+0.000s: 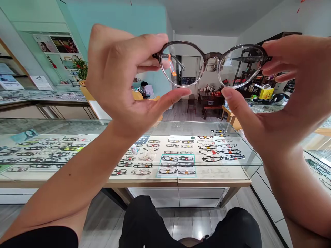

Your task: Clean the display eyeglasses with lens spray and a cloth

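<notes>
Straight ahead, raised well above the surface, a pair of round spectacles [213,55] with a dark grey upper rim fading to clear plastic below lies between my two hands. Its long axis runs almost level from left to right, across my line of sight, with the arms showing behind the lenses. My left hand [113,72] grips the left outer corner and my right hand [294,79] the right one, fingers pinched at the hinge ends; neither hand is nearer. Both thumbs point inward beneath the lower rims, though I can't tell whether they touch.

As for writing, a small orange tag [172,65] hangs on the left arm, its print too small to make out. Pale lettering runs along the dark right arm [244,59], also unreadable. Below, on the glass-topped display surface [214,184] with its wooden edge, a blue-grey card with white letters [143,139] shows "Leave" and, less clearly, "behin", partly covered by my left forearm. A pale teal-bordered card [195,167] carries several spectacles. Further off, the bright yellow bag [267,93] has print I can't read.
</notes>
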A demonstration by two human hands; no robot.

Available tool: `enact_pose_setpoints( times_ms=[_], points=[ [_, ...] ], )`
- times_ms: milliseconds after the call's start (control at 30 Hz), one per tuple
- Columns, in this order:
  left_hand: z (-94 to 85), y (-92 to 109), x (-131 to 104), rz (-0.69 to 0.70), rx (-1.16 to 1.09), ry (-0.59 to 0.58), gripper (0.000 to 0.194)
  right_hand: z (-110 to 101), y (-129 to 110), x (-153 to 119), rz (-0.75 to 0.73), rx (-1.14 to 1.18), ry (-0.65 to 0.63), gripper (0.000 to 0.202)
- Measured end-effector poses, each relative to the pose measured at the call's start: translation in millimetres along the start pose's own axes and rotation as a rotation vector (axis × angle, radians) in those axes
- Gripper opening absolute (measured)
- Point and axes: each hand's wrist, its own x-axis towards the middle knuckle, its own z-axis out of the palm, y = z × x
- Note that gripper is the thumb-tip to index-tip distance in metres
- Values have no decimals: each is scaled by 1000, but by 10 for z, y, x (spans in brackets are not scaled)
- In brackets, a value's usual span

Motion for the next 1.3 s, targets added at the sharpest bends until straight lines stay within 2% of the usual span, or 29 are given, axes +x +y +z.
enact_pose_setpoints(
  times_ms=[67,167,267,400,500,633,700,800,967,1133,1300],
  points=[
    [-3,130,-4,-66,50,-18,86,-2,-25,-13,13,22,6,55],
    [15,302,-64,-13,95,-25,79,27,-88,-88,104,39,-14,53],
    [76,429,-295,-3,107,-22,82,108,-147,-289,191,56,-50,48],
    [144,733,-902,-261,112,-76,71,212,-254,-827,305,123,-141,48],
    [111,1113,-1448,-437,81,-171,64,202,-415,-1388,434,175,-261,50],
    [-7,1647,-2108,-706,39,-320,59,85,-700,-2135,661,241,-438,49],
    [-70,1871,-2355,-804,-2,-369,58,11,-831,-2428,765,284,-490,48],
    [-161,2114,-2608,-933,-53,-435,55,-81,-984,-2730,900,332,-553,46],
    [-283,2263,-2828,-1061,-63,-533,53,-132,-1119,-2997,1010,379,-651,46],
    [-302,2283,-2926,-1123,-90,-530,53,-95,-1167,-3121,1070,399,-684,44],
    [-291,2285,-2953,-1239,-128,-480,53,-51,-1169,-3096,1096,433,-641,44]
  ],
)
